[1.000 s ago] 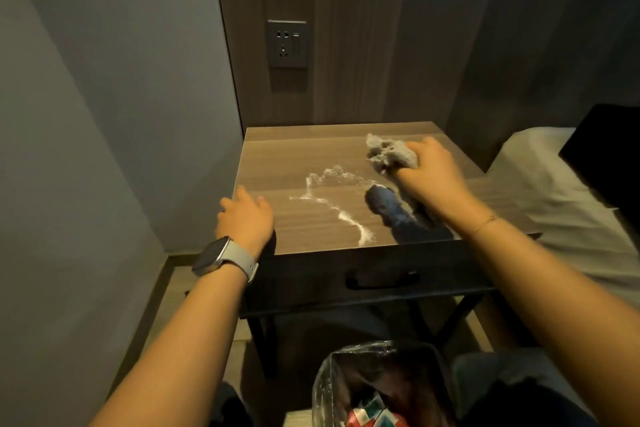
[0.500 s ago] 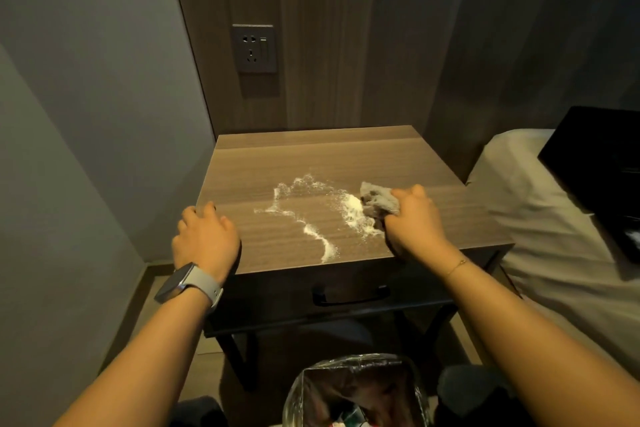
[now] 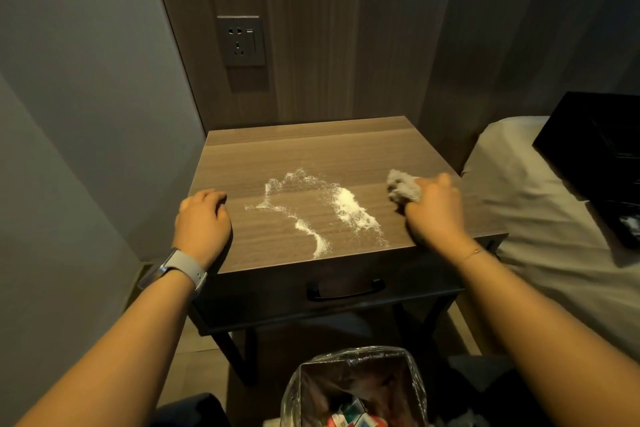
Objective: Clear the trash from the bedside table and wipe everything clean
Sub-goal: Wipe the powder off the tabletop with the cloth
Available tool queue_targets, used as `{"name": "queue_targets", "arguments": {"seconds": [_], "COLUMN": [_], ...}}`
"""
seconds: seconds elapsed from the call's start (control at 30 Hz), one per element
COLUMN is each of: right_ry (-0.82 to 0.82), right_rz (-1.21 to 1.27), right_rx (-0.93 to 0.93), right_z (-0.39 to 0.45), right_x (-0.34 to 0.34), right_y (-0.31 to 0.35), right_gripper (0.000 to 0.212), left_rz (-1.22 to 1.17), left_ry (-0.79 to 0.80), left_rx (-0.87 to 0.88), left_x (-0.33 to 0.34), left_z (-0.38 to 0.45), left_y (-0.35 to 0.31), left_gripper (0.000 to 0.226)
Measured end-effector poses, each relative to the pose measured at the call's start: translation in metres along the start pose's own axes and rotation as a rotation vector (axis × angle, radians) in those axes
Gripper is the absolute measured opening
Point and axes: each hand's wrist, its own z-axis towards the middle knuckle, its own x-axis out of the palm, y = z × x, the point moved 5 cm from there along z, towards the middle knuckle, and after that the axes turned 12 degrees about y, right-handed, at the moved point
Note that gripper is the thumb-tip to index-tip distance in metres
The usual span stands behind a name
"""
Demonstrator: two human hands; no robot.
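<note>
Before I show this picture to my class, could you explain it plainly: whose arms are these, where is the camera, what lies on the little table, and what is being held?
There is no machine: a person wears a camera on the head, looking down at their own arms. The left hand rests on the bedside table. The right hand grips a crumpled grey cloth. White powder is smeared across the tabletop. Below stands a lined trash bin with wrappers inside.

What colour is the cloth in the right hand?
Grey. The crumpled cloth, gripped by the right hand on the bedside table, shows in the head view.
</note>
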Motion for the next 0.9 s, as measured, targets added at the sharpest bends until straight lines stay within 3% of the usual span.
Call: {"name": "queue_targets", "arguments": {"seconds": [0.17, 0.23, 0.3, 0.37, 0.47, 0.53, 0.63, 0.73, 0.9], "right_ry": [0.198, 0.246, 0.177, 0.092, 0.093, 0.127, 0.05, 0.058, 0.307], "right_rz": [0.181, 0.335, 0.393, 0.335, 0.202, 0.116, 0.033, -0.052, 0.056], "right_rx": [-0.232, -0.193, -0.16, -0.136, -0.055, 0.04, 0.124, -0.023, -0.348], "right_z": [-0.023, -0.015, 0.003, 0.032, 0.099, 0.136, 0.152, 0.133, 0.076], "right_x": [0.03, 0.019, -0.002, -0.028, -0.05, -0.044, -0.019, 0.006, 0.031], "right_y": [0.053, 0.053, 0.041, 0.023, -0.008, -0.025, -0.016, 0.032, 0.085], "right_gripper": [0.026, 0.025, 0.024, 0.026, 0.027, 0.029, 0.037, 0.032, 0.028], "left_rz": [0.038, 0.027, 0.025, 0.054, 0.079, 0.072, 0.052, 0.027, -0.015], "left_ry": [0.048, 0.052, 0.05, 0.042, 0.02, 0.011, 0.012, 0.002, 0.008], "left_rx": [-0.037, -0.038, -0.047, -0.049, -0.047, -0.055, -0.069, -0.089, -0.089], "left_x": [0.001, 0.0, -0.002, -0.001, 0.0, -0.001, 0.0, -0.001, -0.003], "left_z": [-0.007, -0.009, -0.007, -0.007, -0.008, -0.007, -0.004, -0.001, -0.002], "left_y": [-0.006, -0.008, -0.006, -0.006, -0.009, -0.009, -0.005, -0.002, -0.002], "left_gripper": [0.039, 0.04, 0.041, 0.04, 0.039, 0.038, 0.038, 0.038, 0.038]}}
